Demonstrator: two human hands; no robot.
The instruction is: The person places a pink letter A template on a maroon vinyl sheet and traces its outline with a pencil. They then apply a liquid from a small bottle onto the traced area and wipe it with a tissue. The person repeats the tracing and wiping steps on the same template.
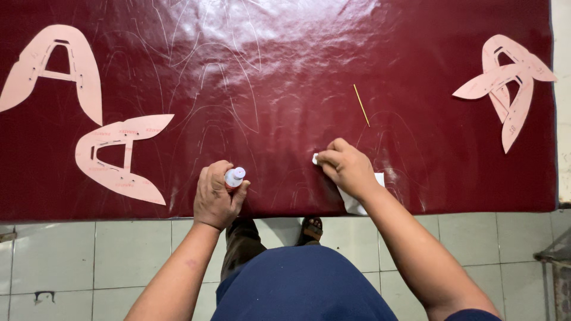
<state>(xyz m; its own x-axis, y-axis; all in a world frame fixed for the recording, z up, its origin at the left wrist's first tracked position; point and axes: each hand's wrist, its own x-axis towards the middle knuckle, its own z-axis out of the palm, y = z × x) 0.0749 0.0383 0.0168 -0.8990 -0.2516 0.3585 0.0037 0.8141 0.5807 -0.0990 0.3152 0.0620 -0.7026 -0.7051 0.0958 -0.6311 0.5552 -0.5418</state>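
head view: left hand (215, 196) fists small bottle (234, 177); right hand (348, 169) presses white cloth (357, 199).

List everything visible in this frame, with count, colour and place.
leather sheet: 1, glossy dark red with faint traced outlines, fills the upper frame
paper patterns: 2 pink at left, about 3 overlapping pink at right
thin stick: 1, yellow, on the sheet right of centre
small bottle: 1, white cap, in left hand
white cloth: 1, under right hand
tiled floor: pale, below the sheet
sandalled foot: 1, dark
left hand: grips bottle
right hand: presses cloth
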